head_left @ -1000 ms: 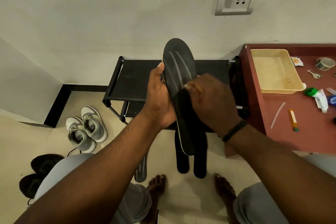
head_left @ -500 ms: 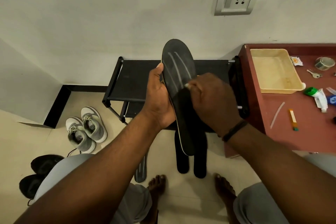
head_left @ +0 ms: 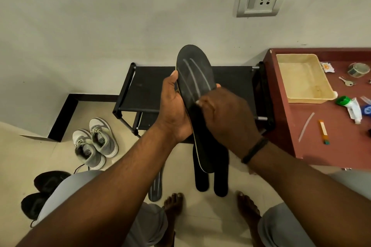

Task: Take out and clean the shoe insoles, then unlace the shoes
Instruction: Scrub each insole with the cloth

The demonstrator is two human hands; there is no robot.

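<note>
Right hand (head_left: 226,120) hides whatever it presses onto insole (head_left: 193,78).

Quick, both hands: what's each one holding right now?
Left hand: grips the black insole from its left edge.
Right hand: fingers curled against the insole; anything pinched is hidden.

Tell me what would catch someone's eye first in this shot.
A long black insole stands upright at centre, gripped by the left hand, with the right hand over its lower half. Three more insoles lie on the floor below, and grey sneakers stand at left.
</note>
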